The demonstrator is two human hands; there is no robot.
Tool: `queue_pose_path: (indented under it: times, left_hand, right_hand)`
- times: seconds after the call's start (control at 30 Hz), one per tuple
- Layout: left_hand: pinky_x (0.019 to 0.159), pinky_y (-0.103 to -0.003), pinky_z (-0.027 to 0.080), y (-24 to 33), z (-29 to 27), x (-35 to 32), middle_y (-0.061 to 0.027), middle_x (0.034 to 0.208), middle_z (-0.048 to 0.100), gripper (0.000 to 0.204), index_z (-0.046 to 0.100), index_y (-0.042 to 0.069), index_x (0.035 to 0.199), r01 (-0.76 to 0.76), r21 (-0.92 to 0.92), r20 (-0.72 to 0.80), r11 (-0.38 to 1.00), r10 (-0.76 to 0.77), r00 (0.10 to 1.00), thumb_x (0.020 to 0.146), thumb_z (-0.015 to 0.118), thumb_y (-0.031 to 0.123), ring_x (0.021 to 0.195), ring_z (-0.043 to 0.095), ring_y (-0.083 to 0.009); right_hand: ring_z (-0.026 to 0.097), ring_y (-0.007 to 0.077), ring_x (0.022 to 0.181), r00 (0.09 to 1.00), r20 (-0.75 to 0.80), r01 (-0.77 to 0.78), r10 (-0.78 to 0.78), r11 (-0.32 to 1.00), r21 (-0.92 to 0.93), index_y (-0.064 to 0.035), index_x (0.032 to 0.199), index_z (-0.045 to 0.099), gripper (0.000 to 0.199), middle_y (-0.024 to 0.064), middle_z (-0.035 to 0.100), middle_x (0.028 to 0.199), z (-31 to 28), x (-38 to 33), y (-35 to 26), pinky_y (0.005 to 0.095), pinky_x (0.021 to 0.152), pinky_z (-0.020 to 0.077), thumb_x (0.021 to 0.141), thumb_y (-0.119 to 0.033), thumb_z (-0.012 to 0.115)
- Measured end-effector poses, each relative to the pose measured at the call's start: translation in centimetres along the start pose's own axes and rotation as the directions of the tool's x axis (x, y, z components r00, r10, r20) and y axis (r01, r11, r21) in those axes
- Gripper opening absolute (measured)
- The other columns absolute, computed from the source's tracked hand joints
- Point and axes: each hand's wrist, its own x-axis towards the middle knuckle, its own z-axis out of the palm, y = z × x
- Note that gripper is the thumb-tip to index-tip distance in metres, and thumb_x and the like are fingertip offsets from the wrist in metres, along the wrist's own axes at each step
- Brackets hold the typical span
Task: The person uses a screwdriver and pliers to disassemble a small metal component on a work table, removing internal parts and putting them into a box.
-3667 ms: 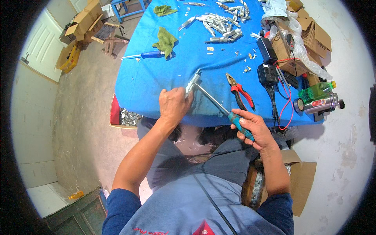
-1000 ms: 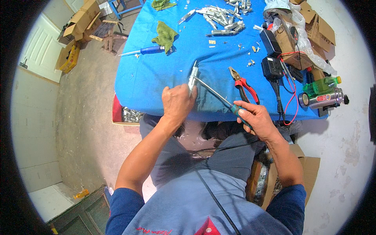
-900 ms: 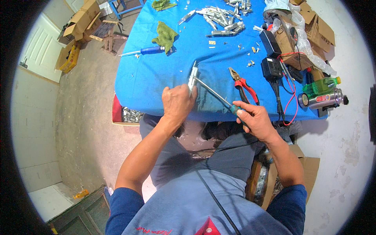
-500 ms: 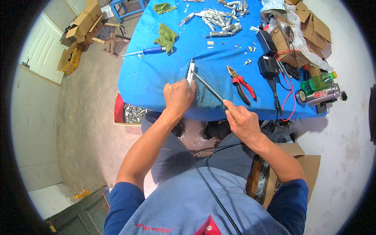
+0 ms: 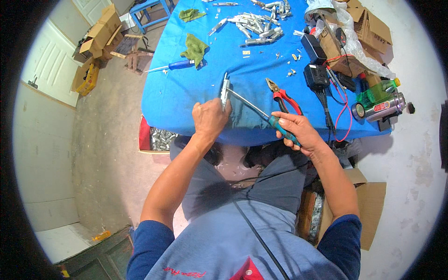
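Observation:
My left hand (image 5: 210, 118) is closed on a narrow silver-white metal piece (image 5: 225, 91), held upright at the table's front edge. A thin dark end sticks out of the piece's top. My right hand (image 5: 302, 132) grips a screwdriver (image 5: 283, 129) by its teal handle, the fingers laid along it. The long shank slants up to the left, and its tip meets the side of the piece; whether it sits inside a slot I cannot tell. Just beyond my right hand lie pliers (image 5: 283, 97) with red and black handles, jaws pointing away.
A blue cloth covers the table (image 5: 168, 100). Similar metal pieces (image 5: 259, 25) are heaped at the back. A blue-handled screwdriver (image 5: 179, 64) and green rags (image 5: 194, 48) lie left. Black adapters (image 5: 317, 77), cables and a steel flask (image 5: 385, 108) crowd the right. A box of metal parts (image 5: 161, 140) stands below.
My right hand has shifted right and loosened around the screwdriver, so its teal handle now shows. The left hand still holds the metal piece in nearly the same place.

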Motion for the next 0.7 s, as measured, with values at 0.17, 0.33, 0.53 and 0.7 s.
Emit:
queue_pose_path:
  times: [0.17, 0.33, 0.53, 0.7]
  left_hand:
    - [0.066, -0.047, 0.046, 0.3, -0.1, 0.2, -0.0189, 0.065, 0.066, 0.038, 0.065, 0.004, 0.066, 0.029, -0.005, 0.015, 1.0, -0.029, 0.999, 0.089, 0.065, 0.034, 0.058, 0.064, -0.0375]
    - [0.065, -0.047, 0.046, -1.6, 2.9, -0.5, -0.0189, 0.064, 0.066, 0.037, 0.065, 0.004, 0.066, -0.006, -0.176, -0.018, 0.984, 0.003, 1.0, 0.089, 0.066, 0.033, 0.057, 0.063, -0.0373]
    - [0.064, -0.047, 0.046, -1.3, 2.1, -0.3, -0.0183, 0.063, 0.065, 0.038, 0.065, 0.004, 0.065, -0.032, -0.089, 0.02, 0.995, 0.034, 0.999, 0.089, 0.066, 0.033, 0.056, 0.063, -0.0365]
    - [0.064, -0.046, 0.046, -1.2, 2.1, -0.2, -0.0181, 0.062, 0.065, 0.038, 0.064, 0.004, 0.065, -0.021, -0.081, 0.054, 0.997, 0.025, 0.998, 0.09, 0.065, 0.032, 0.056, 0.063, -0.0363]
  right_hand:
    - [0.051, 0.0026, 0.047, 0.997, -0.034, 0.062, -0.066, 0.993, -0.103, -0.0067, 0.137, 0.057, 0.041, 0.0026, 0.064, 0.078, 0.5, 0.0, -0.3, 0.016, 0.036, 0.0351, 0.1, -0.024, 0.061]
    - [0.048, 0.0022, 0.048, 0.974, -0.046, 0.193, -0.22, 0.923, -0.333, -0.0055, 0.132, 0.062, 0.038, 0.0005, 0.061, 0.075, 1.1, 0.2, -0.2, 0.0184, 0.042, 0.0374, 0.1, -0.025, 0.061]
    - [0.047, 0.0034, 0.05, 0.958, -0.041, 0.237, -0.285, 0.861, -0.45, -0.006, 0.131, 0.064, 0.036, -0.0007, 0.059, 0.072, 2.0, -0.1, -0.9, 0.0203, 0.045, 0.0388, 0.1, -0.024, 0.06]
    - [0.048, 0.005, 0.051, 0.925, -0.009, 0.307, -0.38, 0.76, -0.573, -0.0075, 0.129, 0.065, 0.036, -0.0011, 0.058, 0.072, 2.0, 0.2, -0.8, 0.0217, 0.046, 0.0398, 0.1, -0.027, 0.061]
